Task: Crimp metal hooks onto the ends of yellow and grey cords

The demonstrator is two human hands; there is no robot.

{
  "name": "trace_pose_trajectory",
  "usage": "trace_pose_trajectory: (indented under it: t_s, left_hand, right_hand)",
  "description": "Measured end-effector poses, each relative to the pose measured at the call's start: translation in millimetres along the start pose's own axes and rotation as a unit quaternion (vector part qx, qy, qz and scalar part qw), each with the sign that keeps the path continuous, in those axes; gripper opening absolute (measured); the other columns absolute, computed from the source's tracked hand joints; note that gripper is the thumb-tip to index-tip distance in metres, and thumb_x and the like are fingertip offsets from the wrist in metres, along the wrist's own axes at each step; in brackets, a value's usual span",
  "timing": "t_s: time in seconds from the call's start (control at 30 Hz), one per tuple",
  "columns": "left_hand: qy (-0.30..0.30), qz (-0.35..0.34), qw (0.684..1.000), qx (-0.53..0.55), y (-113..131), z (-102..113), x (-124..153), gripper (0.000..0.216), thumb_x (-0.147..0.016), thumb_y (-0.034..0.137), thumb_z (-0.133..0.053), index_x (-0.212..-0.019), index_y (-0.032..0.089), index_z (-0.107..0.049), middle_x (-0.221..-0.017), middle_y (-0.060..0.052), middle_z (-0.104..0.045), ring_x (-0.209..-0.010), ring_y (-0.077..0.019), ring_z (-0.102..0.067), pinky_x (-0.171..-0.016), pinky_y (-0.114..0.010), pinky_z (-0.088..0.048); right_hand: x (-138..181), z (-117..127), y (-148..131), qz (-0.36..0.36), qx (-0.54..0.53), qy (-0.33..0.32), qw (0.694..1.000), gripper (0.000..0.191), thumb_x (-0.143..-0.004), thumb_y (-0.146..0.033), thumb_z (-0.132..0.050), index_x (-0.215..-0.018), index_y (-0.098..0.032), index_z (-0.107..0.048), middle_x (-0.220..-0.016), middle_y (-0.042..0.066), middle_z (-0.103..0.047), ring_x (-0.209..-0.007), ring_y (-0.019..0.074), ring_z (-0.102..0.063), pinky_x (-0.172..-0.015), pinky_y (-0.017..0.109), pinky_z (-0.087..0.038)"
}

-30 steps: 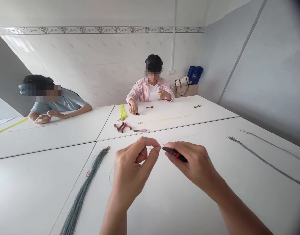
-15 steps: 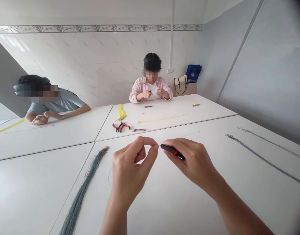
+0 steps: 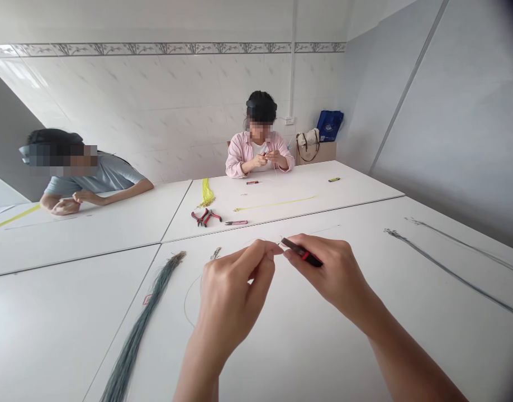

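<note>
My left hand (image 3: 235,296) is closed in a pinch, its fingertips on a thin grey cord (image 3: 186,304) that is barely visible. The cord seems to loop down on the left side of this hand. My right hand (image 3: 338,279) is wrapped round a small dark tool with a red part (image 3: 304,254). The tool's tip points left, close to the left fingertips, with a tiny curl of cord between them. A small cluster of cord ends (image 3: 215,254) shows just behind the left hand. What the left fingertips cover is too small to make out.
A blue-grey cord bundle (image 3: 141,329) lies on the left. Grey cords (image 3: 445,265) lie on the right. Further back are red-handled pliers (image 3: 206,216), pink snips (image 3: 236,223) and a yellow cord bundle (image 3: 207,192). Two people (image 3: 260,151) sit across the white table (image 3: 298,357).
Both hands have shifted slightly to the right. My left fingers have folded in more, and the cord ends behind them have come into view. The person opposite has brought both hands closer together.
</note>
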State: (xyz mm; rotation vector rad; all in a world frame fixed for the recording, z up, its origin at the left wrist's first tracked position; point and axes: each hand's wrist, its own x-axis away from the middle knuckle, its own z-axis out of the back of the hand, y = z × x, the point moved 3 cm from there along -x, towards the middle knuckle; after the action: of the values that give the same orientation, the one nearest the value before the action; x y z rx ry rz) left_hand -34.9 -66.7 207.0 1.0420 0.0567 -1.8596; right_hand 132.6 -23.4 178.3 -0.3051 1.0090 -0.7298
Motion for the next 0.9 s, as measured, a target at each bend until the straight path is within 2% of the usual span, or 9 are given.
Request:
trace_pose_trajectory:
  t_s: [0.07, 0.27, 0.37, 0.67, 0.8, 0.9]
  left_hand:
    - [-0.002, -0.011, 1.000, -0.009, 0.9, -1.9, 0.5, 0.025, -0.097, 0.011, -0.046, -0.091, 0.019, -0.068, -0.054, 0.008, -0.042, -0.046, -0.0063, -0.025, -0.045, -0.020, -0.023]
    - [0.038, -0.055, 0.997, -0.034, 1.6, -3.2, -0.5, 0.023, -0.094, 0.008, -0.046, -0.080, 0.019, -0.061, -0.058, 0.007, -0.048, -0.050, -0.0071, -0.026, -0.047, -0.022, -0.023]
    - [0.041, -0.062, 0.997, -0.019, 2.0, -3.1, -1.1, 0.023, -0.092, 0.005, -0.046, -0.078, 0.019, -0.057, -0.058, 0.007, -0.046, -0.051, -0.0070, -0.025, -0.048, -0.022, -0.023]
    - [0.015, -0.052, 0.998, 0.023, -0.7, -3.8, -0.7, 0.024, -0.092, 0.004, -0.047, -0.077, 0.018, -0.058, -0.058, 0.008, -0.037, -0.051, -0.0064, -0.023, -0.047, -0.021, -0.023]
    - [0.023, -0.029, 0.999, 0.017, -2.1, -6.2, -1.0, 0.023, -0.093, 0.007, -0.047, -0.081, 0.019, -0.063, -0.058, 0.008, -0.040, -0.049, -0.0058, -0.025, -0.046, -0.019, -0.024]
    - [0.048, 0.010, 0.999, -0.014, -3.4, -6.9, -1.8, 0.016, -0.093, 0.013, -0.055, -0.089, 0.020, -0.068, -0.059, 0.008, -0.032, -0.049, -0.0060, -0.025, -0.046, -0.018, -0.027]
  right_hand:
    - [-1.5, 0.1, 1.3, -0.020, -0.016, -0.011, 1.000, 0.017, -0.102, -0.031, -0.058, -0.089, -0.021, -0.064, -0.067, -0.005, -0.051, -0.058, 0.0088, -0.040, -0.057, 0.022, -0.035]
    - [-3.5, -1.1, 3.4, -0.051, -0.049, -0.046, 0.996, 0.025, -0.103, -0.035, -0.055, -0.083, -0.021, -0.061, -0.065, -0.005, -0.044, -0.058, 0.0100, -0.033, -0.055, 0.024, -0.032]
    - [-2.9, -1.1, 3.3, -0.057, -0.061, -0.054, 0.995, 0.028, -0.104, -0.038, -0.054, -0.082, -0.021, -0.060, -0.065, -0.005, -0.042, -0.058, 0.0101, -0.032, -0.054, 0.024, -0.030]
    - [-4.3, -3.5, 5.1, -0.073, -0.070, -0.062, 0.993, 0.035, -0.105, -0.040, -0.051, -0.075, -0.021, -0.052, -0.064, -0.005, -0.037, -0.058, 0.0103, -0.030, -0.054, 0.024, -0.028]
    - [-4.7, -2.9, 8.2, -0.060, -0.051, -0.046, 0.996, 0.037, -0.105, -0.041, -0.051, -0.074, -0.021, -0.050, -0.063, -0.005, -0.037, -0.057, 0.0101, -0.029, -0.053, 0.024, -0.028]
    - [-4.2, -2.0, 8.8, -0.051, -0.039, -0.044, 0.997, 0.033, -0.104, -0.039, -0.052, -0.077, -0.021, -0.053, -0.063, -0.005, -0.041, -0.056, 0.0101, -0.031, -0.053, 0.025, -0.029]
